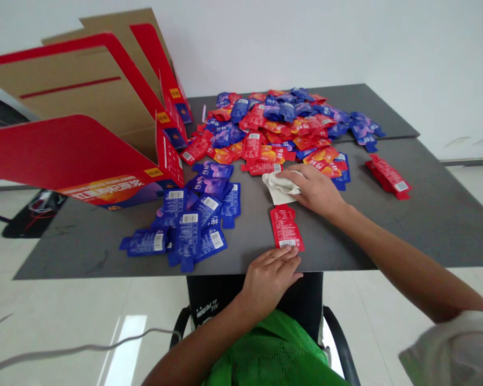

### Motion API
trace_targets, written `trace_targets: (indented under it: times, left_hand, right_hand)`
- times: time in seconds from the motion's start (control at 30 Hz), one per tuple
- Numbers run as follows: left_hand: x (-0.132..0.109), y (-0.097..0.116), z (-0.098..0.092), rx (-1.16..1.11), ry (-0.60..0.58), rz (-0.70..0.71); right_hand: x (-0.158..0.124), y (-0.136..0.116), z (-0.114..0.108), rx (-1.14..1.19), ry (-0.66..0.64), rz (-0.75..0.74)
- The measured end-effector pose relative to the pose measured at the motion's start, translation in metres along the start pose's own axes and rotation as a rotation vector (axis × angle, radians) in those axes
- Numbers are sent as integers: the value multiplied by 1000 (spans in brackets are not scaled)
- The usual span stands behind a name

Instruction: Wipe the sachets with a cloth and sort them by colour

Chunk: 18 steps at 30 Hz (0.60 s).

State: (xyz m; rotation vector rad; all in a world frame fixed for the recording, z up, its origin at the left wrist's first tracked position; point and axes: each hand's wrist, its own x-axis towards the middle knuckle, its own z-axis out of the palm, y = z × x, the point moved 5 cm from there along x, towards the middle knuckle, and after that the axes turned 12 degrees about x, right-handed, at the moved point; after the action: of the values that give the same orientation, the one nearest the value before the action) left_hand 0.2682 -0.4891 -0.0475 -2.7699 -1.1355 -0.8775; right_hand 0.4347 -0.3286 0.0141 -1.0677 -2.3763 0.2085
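A red sachet (pixel 285 225) lies flat near the table's front edge, its barcode end toward me. The fingertips of my left hand (pixel 271 273) rest on that end, fingers stretched out. My right hand (pixel 317 190) grips a crumpled white cloth (pixel 282 187), which touches the table and the far, spouted end of the sachet. Left of my hands lies a loose heap of blue sachets (pixel 203 214). Beyond the cloth spreads a large mixed pile of red and blue sachets (pixel 277 126).
Open red cardboard boxes (pixel 104 155) stand at the left on the grey table (pixel 386 230). Some red sachets (pixel 388 177) lie apart at the right. A white wall (pixel 306 43) rises behind the table. A chair armrest (pixel 340 343) and a grey cable (pixel 84 347) show below.
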Motion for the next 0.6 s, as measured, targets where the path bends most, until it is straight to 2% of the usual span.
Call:
trace_targets:
  times: [0.07, 0.1, 0.2, 0.27, 0.37, 0.5, 0.6]
  left_hand:
    - [0, 0, -1, -6, -2, 2]
    - [1, 1, -2, -8, -5, 4]
    - [2, 0, -4, 11, -33, -4]
    - [3, -1, -5, 29, -57, -11]
    - [4, 0, -5, 11, -40, 3]
    - [1, 1, -2, -3, -12, 17]
    - [3, 0, -3, -9, -30, 8]
  right_hand:
    - [-15, -21, -14, 54, 71, -13]
    - [-25, -33, -18, 83, 67, -21]
    - [-59, -70, -11, 140, -104, -87]
    - [-74, -79, 1, 165, -198, -109]
    - [-71, -62, 17, 176, -201, -56]
    - [-31, -16, 26, 82, -138, 22]
    - [-7, 5, 20, -6, -100, 32]
